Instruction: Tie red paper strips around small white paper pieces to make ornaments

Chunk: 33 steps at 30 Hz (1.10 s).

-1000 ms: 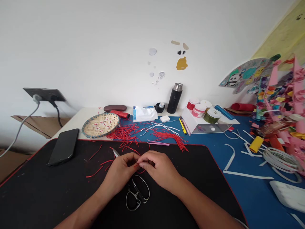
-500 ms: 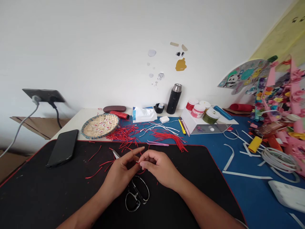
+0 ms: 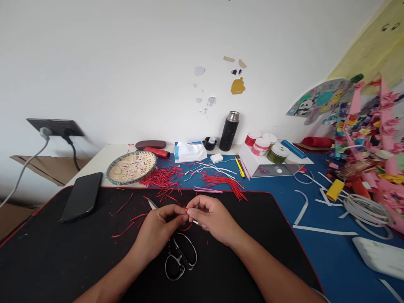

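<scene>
Over the black mat (image 3: 104, 261), my left hand (image 3: 156, 229) and my right hand (image 3: 216, 219) meet fingertip to fingertip. Both pinch a thin red cord (image 3: 186, 209), and part of it curves below the fingers. A short white strand (image 3: 195, 222) shows under my right hand's fingers; what holds it is hidden. Beneath the hands lie scissors (image 3: 181, 263), handles toward me, the blade tip showing beyond my left hand. Loose red cord pieces (image 3: 123, 230) are scattered left of that hand. A purple tweezer-like tool (image 3: 207, 190) rests at the mat's far edge.
Behind are a woven basket (image 3: 131, 168), heaps of red cords (image 3: 162, 179), white cords (image 3: 211, 168) and a yellow pen-like tool (image 3: 240, 167). A phone (image 3: 82, 197) lies left. A black flask (image 3: 229, 131) and lidded jars (image 3: 261, 146) stand farther back; paper strips (image 3: 325, 230) lie right.
My left index finger, stretched out before, has curled in to pinch the red cord. The fingertips of both hands are now closer together. The view has shifted slightly.
</scene>
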Each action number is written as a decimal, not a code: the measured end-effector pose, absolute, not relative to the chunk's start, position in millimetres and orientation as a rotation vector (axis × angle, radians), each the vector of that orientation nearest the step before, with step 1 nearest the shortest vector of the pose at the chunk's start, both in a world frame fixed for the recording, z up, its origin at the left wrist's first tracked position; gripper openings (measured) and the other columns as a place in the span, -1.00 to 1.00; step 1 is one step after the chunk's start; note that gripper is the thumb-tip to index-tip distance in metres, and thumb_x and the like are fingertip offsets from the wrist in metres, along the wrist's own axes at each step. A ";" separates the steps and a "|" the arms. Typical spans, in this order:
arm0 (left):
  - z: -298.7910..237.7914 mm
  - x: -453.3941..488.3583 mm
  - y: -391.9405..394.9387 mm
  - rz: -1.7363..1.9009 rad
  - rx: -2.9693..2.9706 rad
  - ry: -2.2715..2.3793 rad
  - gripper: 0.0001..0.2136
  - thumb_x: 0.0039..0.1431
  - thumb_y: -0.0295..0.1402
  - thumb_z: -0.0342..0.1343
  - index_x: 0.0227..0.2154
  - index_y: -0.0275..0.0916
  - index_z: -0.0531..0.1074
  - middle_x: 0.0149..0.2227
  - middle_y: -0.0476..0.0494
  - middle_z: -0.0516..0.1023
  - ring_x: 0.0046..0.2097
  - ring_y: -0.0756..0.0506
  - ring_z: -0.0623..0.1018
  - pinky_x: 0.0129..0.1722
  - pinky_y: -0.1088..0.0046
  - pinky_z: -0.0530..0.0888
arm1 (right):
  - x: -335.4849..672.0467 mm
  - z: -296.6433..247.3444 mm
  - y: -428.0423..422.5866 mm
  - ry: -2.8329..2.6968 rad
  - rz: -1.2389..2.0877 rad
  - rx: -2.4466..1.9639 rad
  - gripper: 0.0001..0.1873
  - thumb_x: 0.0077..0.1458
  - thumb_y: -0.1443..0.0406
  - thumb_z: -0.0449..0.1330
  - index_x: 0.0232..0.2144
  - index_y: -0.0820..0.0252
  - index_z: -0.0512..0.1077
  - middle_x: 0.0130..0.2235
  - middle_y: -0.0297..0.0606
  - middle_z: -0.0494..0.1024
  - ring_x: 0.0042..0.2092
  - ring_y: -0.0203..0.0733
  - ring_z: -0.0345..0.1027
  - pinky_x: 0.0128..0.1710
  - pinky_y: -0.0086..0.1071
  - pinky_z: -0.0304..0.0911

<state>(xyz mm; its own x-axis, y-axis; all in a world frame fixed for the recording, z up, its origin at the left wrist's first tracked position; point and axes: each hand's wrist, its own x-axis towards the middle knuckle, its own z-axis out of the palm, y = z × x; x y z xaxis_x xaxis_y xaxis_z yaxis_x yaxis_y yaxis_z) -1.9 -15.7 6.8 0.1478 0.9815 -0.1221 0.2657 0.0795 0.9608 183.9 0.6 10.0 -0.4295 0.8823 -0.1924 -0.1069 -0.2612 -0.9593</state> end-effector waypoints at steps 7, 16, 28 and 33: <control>8.0 -2.5 -15.1 0.861 1.338 1.267 -0.80 0.06 -0.15 0.32 -0.42 -0.17 0.67 -0.42 -0.09 0.67 -0.33 -0.15 0.57 -0.29 0.40 0.43 | 183.3 10.0 1.6 -1.138 1.874 -0.997 -0.63 0.03 0.09 0.40 -0.27 0.22 0.45 -0.45 -0.41 0.48 -0.60 -0.50 -0.04 -0.60 -0.48 -0.25; 15.3 -5.8 -9.6 0.892 1.156 1.282 -0.80 -0.09 -0.18 0.37 -0.45 -0.21 0.67 -0.50 -0.06 0.66 -0.43 -0.09 0.52 -0.38 0.43 0.37 | 183.0 12.5 0.1 -1.336 1.726 -0.985 -0.71 0.03 0.21 0.42 -0.30 0.17 0.40 -0.42 -0.45 0.38 -0.49 -0.40 0.09 -0.55 -0.49 -0.06; 15.6 -8.3 -9.4 0.891 1.127 1.273 -0.80 -0.10 -0.19 0.37 -0.47 -0.21 0.66 -0.51 -0.07 0.65 -0.42 -0.11 0.54 -0.39 0.43 0.35 | 181.1 15.2 -5.7 -1.695 1.281 -1.099 -0.90 0.12 0.44 0.28 -0.37 0.15 0.49 -0.42 -0.44 0.42 -0.40 -0.32 0.21 -0.38 -0.43 0.12; 14.7 -9.0 -9.3 0.879 1.149 1.258 -0.78 -0.07 -0.17 0.36 -0.45 -0.22 0.67 -0.49 -0.10 0.67 -0.40 -0.12 0.55 -0.36 0.42 0.36 | 183.4 12.5 -3.9 -1.786 1.101 -1.130 -0.87 0.14 0.47 0.27 -0.34 0.14 0.51 -0.36 -0.42 0.46 -0.37 -0.32 0.24 -0.37 -0.44 0.15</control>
